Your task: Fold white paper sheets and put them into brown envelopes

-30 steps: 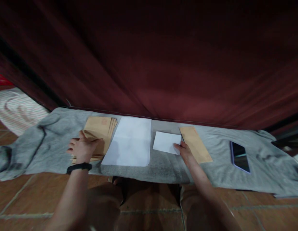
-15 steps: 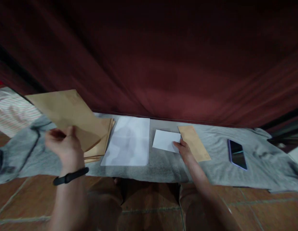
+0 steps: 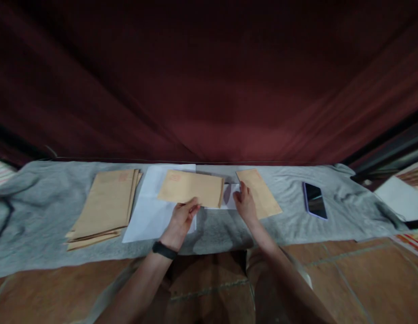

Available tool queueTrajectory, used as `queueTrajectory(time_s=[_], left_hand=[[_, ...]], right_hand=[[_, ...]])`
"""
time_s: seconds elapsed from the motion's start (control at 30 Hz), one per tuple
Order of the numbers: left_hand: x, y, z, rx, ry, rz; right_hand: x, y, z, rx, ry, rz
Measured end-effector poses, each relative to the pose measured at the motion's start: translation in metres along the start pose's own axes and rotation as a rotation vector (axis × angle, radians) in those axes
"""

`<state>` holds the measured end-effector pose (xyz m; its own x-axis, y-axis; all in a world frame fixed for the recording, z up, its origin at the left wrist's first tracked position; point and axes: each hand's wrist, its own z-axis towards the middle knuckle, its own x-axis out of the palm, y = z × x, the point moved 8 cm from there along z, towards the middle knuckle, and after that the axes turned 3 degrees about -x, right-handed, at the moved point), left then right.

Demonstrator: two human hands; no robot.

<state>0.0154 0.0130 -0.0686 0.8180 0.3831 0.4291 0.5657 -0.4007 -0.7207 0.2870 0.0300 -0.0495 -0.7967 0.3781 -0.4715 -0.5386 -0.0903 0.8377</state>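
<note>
The brown envelope (image 3: 191, 189), long axis running left to right, is pinched at its near edge by the left hand (image 3: 182, 219), with the loosely open, empty right hand (image 3: 244, 204) just beside its right end

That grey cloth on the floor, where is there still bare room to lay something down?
The grey cloth is bare left of the envelope stack, and between the lone envelope and the phone; also right of the phone. The middle is crowded: left hand holds an envelope over the white sheets, right hand beside it.
</note>
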Motion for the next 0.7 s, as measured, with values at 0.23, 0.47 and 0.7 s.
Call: queueTrajectory(time_s=[0.23,0.47,0.7], left_hand=[[0.012,0.012,-0.007,-0.043,0.067,-0.053],[0.009,0.003,-0.012,-0.052,0.05,-0.122],[0.009,0.003,-0.018,-0.095,0.099,-0.123]], right_hand=[[0.032,0.026,-0.011,0.261,0.289,0.514],[0.053,0.021,-0.024,0.534,0.41,0.882],[0.058,0.028,-0.03,0.506,0.486,0.899]])
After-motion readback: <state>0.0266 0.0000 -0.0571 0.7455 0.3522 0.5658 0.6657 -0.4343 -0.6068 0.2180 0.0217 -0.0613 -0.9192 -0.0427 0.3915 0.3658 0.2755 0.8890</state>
